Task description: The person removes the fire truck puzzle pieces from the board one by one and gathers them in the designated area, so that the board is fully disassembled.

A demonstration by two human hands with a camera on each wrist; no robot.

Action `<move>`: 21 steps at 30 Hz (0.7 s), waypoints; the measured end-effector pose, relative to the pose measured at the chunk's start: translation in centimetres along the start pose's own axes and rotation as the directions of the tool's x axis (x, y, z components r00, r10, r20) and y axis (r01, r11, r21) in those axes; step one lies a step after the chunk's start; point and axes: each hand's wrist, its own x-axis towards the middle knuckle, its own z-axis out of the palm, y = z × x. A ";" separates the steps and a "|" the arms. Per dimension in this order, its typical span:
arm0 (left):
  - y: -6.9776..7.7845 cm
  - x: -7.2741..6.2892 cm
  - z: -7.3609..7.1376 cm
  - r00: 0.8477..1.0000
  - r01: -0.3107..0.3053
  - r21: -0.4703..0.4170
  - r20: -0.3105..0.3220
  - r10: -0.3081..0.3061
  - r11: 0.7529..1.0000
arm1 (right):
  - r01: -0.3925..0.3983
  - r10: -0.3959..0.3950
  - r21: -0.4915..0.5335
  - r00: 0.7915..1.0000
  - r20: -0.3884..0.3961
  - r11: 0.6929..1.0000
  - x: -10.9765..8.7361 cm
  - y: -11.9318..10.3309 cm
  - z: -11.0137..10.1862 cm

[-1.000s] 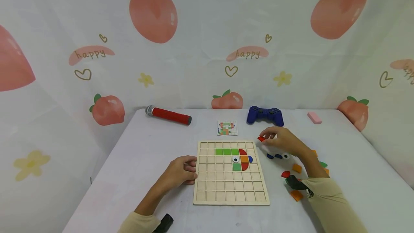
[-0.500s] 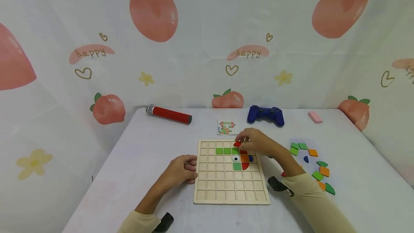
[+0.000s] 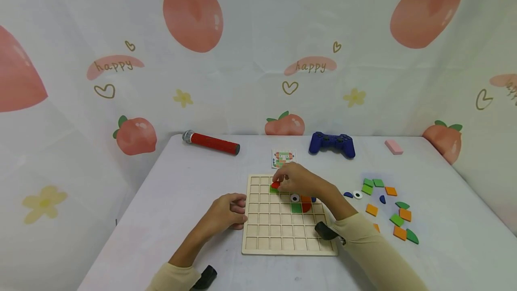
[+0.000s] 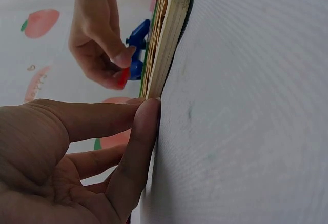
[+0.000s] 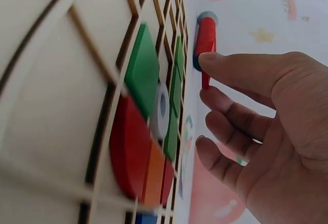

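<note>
Your right hand (image 3: 299, 181) pinches a thin, flat red piece (image 3: 276, 185) between thumb and fingertips, above the far rows of the pale wooden grid board (image 3: 275, 231). From your head camera the piece overlaps a bright green square tile (image 3: 273, 189); both wrist views show it apart from the board. Your left hand (image 3: 224, 212), fingers loosely extended and not clenched, touches the board's left side; its wrist camera shows that contact up close. Where your right hand blocks the head view, the right wrist view reveals a row of green tiles (image 5: 176, 92) and two curved red tiles (image 5: 128, 147) flanking a flat orange tile (image 5: 154, 175).
</note>
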 end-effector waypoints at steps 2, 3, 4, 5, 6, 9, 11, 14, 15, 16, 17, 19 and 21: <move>0.0 0.0 0.0 1.000 0.001 0.002 -0.001 -0.001 1.000 | -0.005 0.005 -0.004 1.000 0.007 1.000 0.4 -0.2 0.2; 0.0 0.0 0.0 1.000 0.002 0.003 -0.002 -0.002 1.000 | -0.001 0.001 -0.005 1.000 0.009 1.000 0.6 -0.4 0.3; 0.0 0.0 0.0 1.000 0.002 0.003 -0.002 -0.002 1.000 | 0.006 -0.006 -0.007 1.000 0.010 1.000 0.7 -0.5 0.4; 0.0 0.0 0.0 1.000 0.002 0.003 -0.001 -0.002 1.000 | 0.013 -0.013 -0.014 1.000 0.011 1.000 0.9 -0.6 0.5; 0.0 0.0 0.0 1.000 0.001 0.003 0.000 -0.001 1.000 | 0.025 -0.024 -0.023 1.000 0.011 0.999 1.1 -0.7 0.6; 0.0 0.0 0.0 1.000 0.001 0.005 0.003 -0.001 1.000 | 0.047 -0.046 -0.048 0.999 0.013 0.998 1.5 -1.1 0.9; 0.0 0.0 0.0 1.000 0.001 0.008 0.006 -0.001 1.000 | 0.046 -0.045 -0.065 0.999 0.016 0.997 1.8 -1.2 1.1; 0.1 0.0 0.0 1.000 0.001 0.010 0.007 -0.001 1.000 | 0.059 -0.057 -0.094 0.998 0.020 0.994 2.2 -1.3 1.3; 0.1 0.0 0.0 1.000 0.001 0.011 0.008 -0.001 1.000 | 0.065 -0.063 -0.104 0.998 0.021 0.992 2.3 -1.3 1.4; 0.1 0.0 0.0 1.000 0.001 0.012 0.008 -0.001 1.000 | 0.072 -0.070 -0.111 0.997 0.023 0.991 2.4 -1.3 1.4; 0.1 0.0 0.0 1.000 0.001 0.012 0.008 -0.001 1.000 | 0.079 -0.077 -0.118 0.997 0.024 0.990 2.5 -1.3 1.5; 0.2 0.0 0.0 1.000 0.002 0.013 0.010 -0.002 1.000 | 0.081 -0.078 -0.121 0.996 0.031 0.989 2.7 -1.3 1.6; 0.3 0.0 0.0 1.000 0.003 0.016 0.011 -0.003 1.000 | 0.082 -0.078 -0.124 0.996 0.036 0.989 2.8 -1.3 1.7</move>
